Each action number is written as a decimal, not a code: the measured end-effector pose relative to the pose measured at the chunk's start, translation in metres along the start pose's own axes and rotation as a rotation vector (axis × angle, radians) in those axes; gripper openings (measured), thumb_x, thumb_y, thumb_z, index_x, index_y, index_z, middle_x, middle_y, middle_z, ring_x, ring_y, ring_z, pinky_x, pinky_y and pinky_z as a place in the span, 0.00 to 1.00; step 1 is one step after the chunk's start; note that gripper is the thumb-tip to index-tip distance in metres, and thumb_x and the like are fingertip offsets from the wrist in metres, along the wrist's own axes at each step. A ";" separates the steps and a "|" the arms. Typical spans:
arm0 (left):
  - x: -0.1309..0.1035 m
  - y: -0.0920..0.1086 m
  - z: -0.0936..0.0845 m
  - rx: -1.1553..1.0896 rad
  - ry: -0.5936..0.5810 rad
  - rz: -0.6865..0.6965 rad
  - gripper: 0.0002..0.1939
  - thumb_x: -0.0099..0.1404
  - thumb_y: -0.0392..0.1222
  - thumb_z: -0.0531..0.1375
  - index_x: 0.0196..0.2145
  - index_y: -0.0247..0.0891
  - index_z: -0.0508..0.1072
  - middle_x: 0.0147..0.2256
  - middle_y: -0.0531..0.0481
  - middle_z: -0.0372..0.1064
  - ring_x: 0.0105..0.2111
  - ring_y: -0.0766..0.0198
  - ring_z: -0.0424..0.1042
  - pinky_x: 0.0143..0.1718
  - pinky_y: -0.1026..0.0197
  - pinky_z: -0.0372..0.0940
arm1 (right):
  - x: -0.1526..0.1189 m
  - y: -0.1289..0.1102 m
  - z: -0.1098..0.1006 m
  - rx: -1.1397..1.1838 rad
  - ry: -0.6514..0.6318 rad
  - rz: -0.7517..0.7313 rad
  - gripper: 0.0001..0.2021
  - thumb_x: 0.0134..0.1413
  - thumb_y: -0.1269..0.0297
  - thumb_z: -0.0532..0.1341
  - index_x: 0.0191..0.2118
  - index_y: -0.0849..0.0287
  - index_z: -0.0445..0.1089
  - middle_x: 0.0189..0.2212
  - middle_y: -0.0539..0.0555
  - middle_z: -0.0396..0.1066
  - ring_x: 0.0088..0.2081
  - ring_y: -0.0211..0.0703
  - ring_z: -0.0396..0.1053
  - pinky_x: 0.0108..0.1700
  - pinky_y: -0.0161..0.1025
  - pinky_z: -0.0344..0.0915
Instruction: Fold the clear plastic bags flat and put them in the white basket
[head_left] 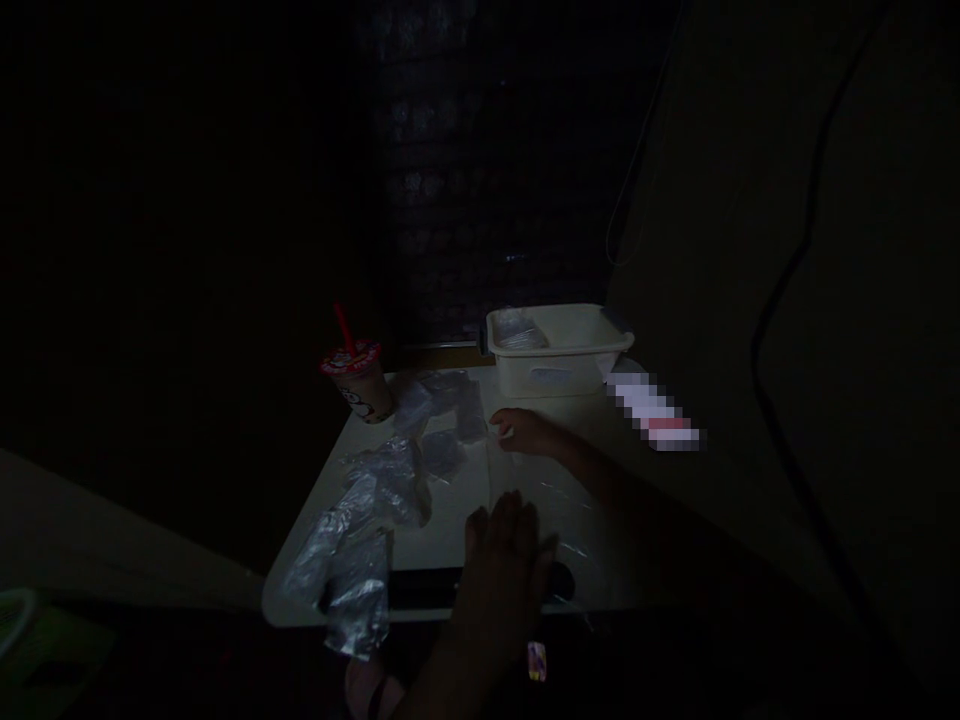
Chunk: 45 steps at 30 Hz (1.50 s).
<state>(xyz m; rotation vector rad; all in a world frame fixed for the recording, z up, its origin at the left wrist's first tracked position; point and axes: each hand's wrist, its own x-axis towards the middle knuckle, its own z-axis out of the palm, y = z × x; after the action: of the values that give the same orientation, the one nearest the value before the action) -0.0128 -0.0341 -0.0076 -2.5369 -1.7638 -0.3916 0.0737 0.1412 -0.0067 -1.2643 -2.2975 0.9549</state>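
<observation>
Dim tabletop [450, 540] — my left fingers [508, 512] stretch over a dark bar [424, 588]; whether my curled right fingers [505, 417] pinch anything, I can't tell. Bags [386, 480] lie loose leftward — some plastic already fills the tub's [555, 375] corner beyond.

Behind everything on the table [446, 542] stand the cup [361, 392], far left, and the bin [517, 378], to its right, with a packet [519, 332] in the bin's left end. Bags [384, 488] run down the left side — the nearest lies across a bar [424, 588] and overhangs the front edge. The right hand [526, 433] is before the bin, the left hand [504, 555] nearer, by the bar.
</observation>
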 end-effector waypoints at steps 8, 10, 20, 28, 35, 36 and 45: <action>0.026 -0.001 0.021 0.061 0.000 0.016 0.18 0.61 0.47 0.43 0.44 0.35 0.61 0.50 0.38 0.55 0.50 0.53 0.52 0.45 0.46 0.50 | 0.004 -0.018 -0.012 0.084 -0.225 -0.050 0.09 0.30 0.78 0.57 0.25 0.64 0.69 0.17 0.46 0.65 0.21 0.31 0.62 0.22 0.27 0.57; 0.025 -0.001 0.022 0.065 0.017 0.014 0.19 0.61 0.47 0.43 0.44 0.35 0.61 0.50 0.37 0.55 0.50 0.52 0.53 0.44 0.46 0.50 | -0.001 -0.018 -0.018 0.092 -0.244 -0.086 0.08 0.31 0.77 0.56 0.23 0.64 0.69 0.16 0.46 0.65 0.21 0.31 0.62 0.23 0.28 0.57; 0.022 0.000 0.026 0.139 0.082 0.018 0.22 0.61 0.48 0.43 0.46 0.32 0.60 0.49 0.34 0.55 0.49 0.50 0.54 0.44 0.46 0.50 | -0.043 0.006 -0.024 -0.002 0.022 -0.222 0.04 0.36 0.73 0.56 0.20 0.62 0.67 0.24 0.52 0.65 0.26 0.35 0.62 0.30 0.33 0.58; 0.013 0.004 0.019 0.175 0.068 -0.002 0.24 0.60 0.50 0.43 0.48 0.33 0.59 0.50 0.37 0.56 0.49 0.48 0.53 0.45 0.43 0.48 | -0.071 0.036 -0.011 -0.084 0.264 -0.278 0.07 0.40 0.74 0.53 0.22 0.60 0.66 0.26 0.53 0.65 0.29 0.37 0.63 0.33 0.34 0.59; -0.009 -0.001 0.001 0.145 -0.024 0.007 0.23 0.60 0.50 0.44 0.49 0.35 0.58 0.51 0.40 0.54 0.50 0.51 0.53 0.47 0.44 0.48 | -0.076 0.049 -0.007 -0.050 0.297 -0.302 0.09 0.40 0.76 0.50 0.22 0.59 0.65 0.26 0.53 0.66 0.31 0.38 0.64 0.36 0.36 0.59; -0.013 -0.002 0.001 0.143 -0.026 0.003 0.23 0.59 0.50 0.44 0.50 0.36 0.58 0.51 0.41 0.54 0.50 0.50 0.52 0.47 0.44 0.48 | -0.075 0.050 -0.006 -0.050 0.294 -0.303 0.09 0.41 0.76 0.50 0.22 0.59 0.65 0.26 0.53 0.66 0.31 0.38 0.64 0.36 0.36 0.60; -0.030 -0.025 -0.012 -0.023 0.132 -0.147 0.20 0.60 0.39 0.45 0.50 0.40 0.56 0.47 0.45 0.60 0.45 0.59 0.58 0.43 0.52 0.52 | -0.074 0.052 -0.006 -0.073 0.326 -0.320 0.09 0.41 0.76 0.50 0.21 0.59 0.65 0.25 0.53 0.66 0.31 0.38 0.64 0.36 0.37 0.60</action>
<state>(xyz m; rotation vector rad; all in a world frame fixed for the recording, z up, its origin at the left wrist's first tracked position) -0.0482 -0.0545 -0.0057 -2.3424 -1.9109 -0.5730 0.1486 0.1010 -0.0373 -0.9542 -2.1982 0.5187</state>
